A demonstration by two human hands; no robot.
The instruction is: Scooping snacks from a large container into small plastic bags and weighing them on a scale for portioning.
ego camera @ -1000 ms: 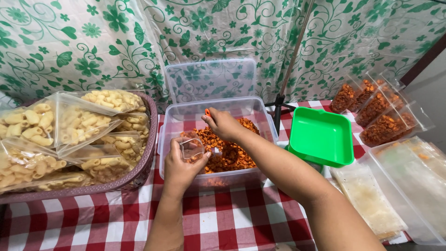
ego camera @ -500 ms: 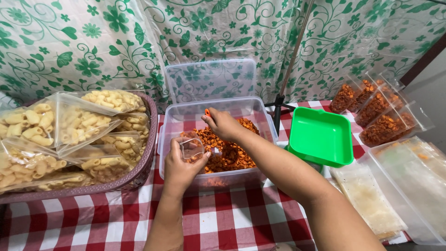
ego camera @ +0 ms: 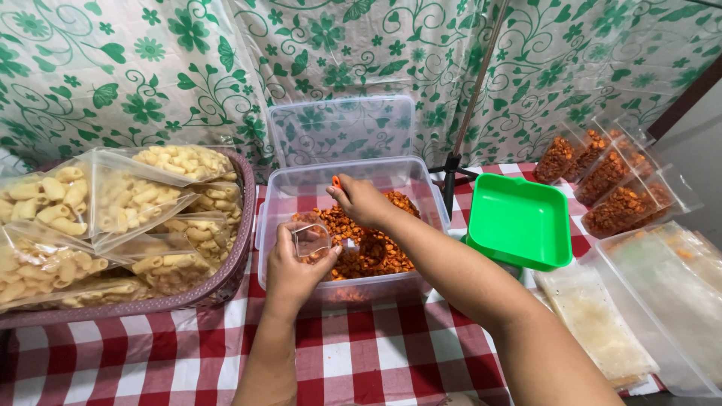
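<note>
- Left hand (ego camera: 292,272) keeps a closed grip around a small clear bag (ego camera: 310,239), its mouth held open over the big clear tub (ego camera: 280,197) at the centre of the frame.
- Right hand (ego camera: 363,201) has its grip pinched together on an orange-handled scoop (ego camera: 336,182), of which only the tip shows above the fingers; whether it carries anything I cannot tell.
- Both hands hover inside the tub, above the heap of orange-red seasoned macaroni (ego camera: 376,248) that covers the tub's right half; the left half shows bare bottom.
- How far along, as I judge it: the little bag looks nearly empty, so this filling has barely begun, and a good heap of snack is left in the tub to be bagged.
- Done already, by the look of it: four filled bags of the same orange snack (ego camera: 602,177) lie in a row at the upper right of the frame.
- Counted: one tub, one clear lid (ego camera: 342,128) propped upright behind it, one scoop, one bag in hand.
- One green square tray (ego camera: 519,222) sits just right of the tub, with nothing in it.
- One woven purple basket (ego camera: 239,225) at the left holds bags of pale plain macaroni (ego camera: 113,203); I make out about six, though they overlap and more may be hidden.
- Flat clear packets (ego camera: 594,323) and another clear container (ego camera: 669,301) lie at the lower right; their number is hard to tell.
- Everything rests on a tabletop with a red-and-white checked cloth (ego camera: 150,361), before a green floral curtain (ego camera: 150,68).
</note>
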